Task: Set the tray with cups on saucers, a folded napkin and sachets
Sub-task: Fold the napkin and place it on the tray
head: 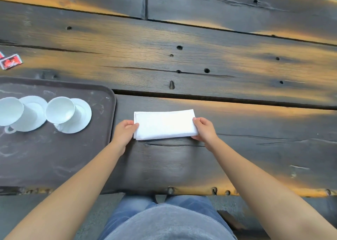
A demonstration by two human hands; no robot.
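A white napkin [165,125], folded into a long rectangle, lies on the dark wooden table just right of the tray. My left hand [125,128] pinches its left end. My right hand [204,128] pinches its right end. The dark brown tray [54,157] sits at the left and carries two white cups, one [59,110] on a saucer [83,115], the other [9,110] on a saucer [34,116] at the frame's left edge. Red sachets [11,61] lie on the table beyond the tray.
The table [237,66] is made of rough planks with gaps, knots and holes. Its near edge runs just in front of my lap. Bare wood stretches to the right of the napkin and beyond it.
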